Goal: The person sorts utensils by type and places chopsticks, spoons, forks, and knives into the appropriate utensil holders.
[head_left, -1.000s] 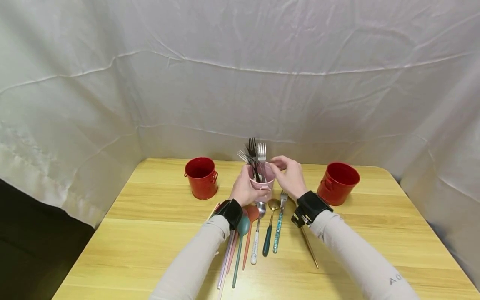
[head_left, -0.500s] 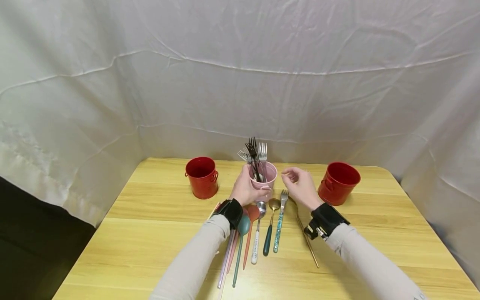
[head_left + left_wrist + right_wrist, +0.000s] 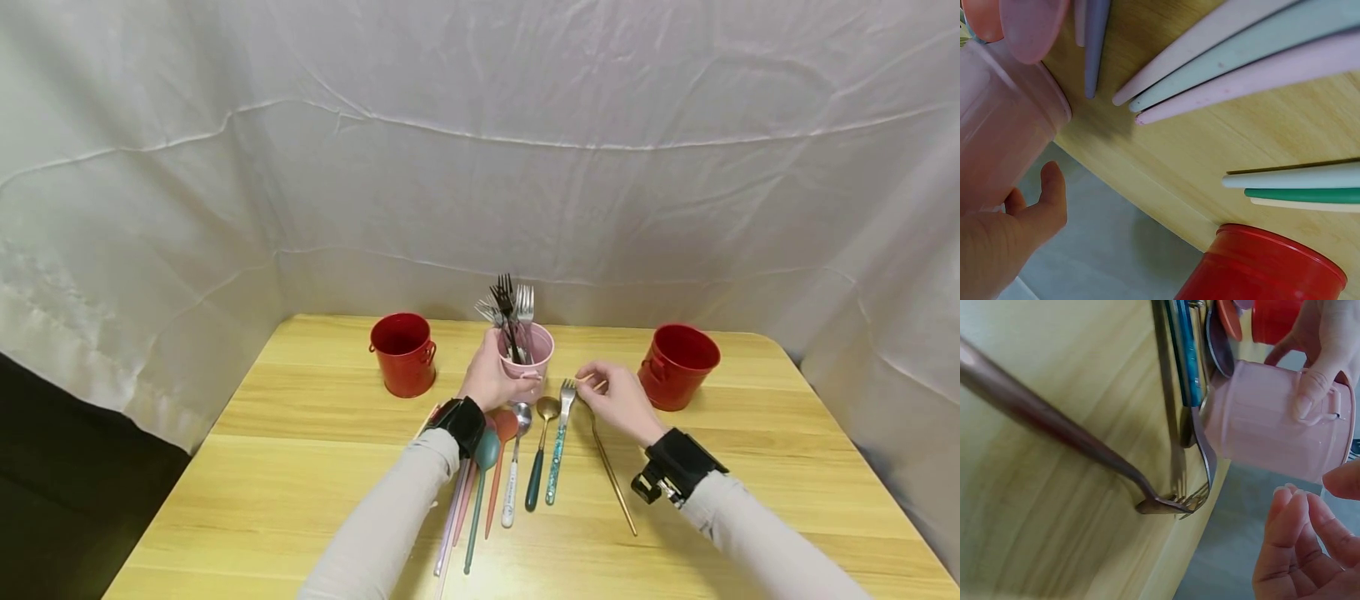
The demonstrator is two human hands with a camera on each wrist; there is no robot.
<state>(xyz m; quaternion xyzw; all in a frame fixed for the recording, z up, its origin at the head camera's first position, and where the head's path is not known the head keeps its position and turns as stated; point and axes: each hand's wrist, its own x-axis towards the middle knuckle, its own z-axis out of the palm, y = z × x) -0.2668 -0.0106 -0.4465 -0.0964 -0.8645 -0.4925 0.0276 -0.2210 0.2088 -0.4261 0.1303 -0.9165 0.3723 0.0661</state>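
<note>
1 pink bucket [image 3: 1272,419] upright, left hand [image 3: 489,379] fingers gripping; right hand [image 3: 618,402] fingers loose, near gold utensil [image 3: 615,483], axis slanting far-left.

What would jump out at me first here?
Most likely the pink bucket bristling with forks, gripped by the left hand near the far edge of the table. Two red buckets stand out too, one on each side of it. Colourful cutlery lies in front.
</note>
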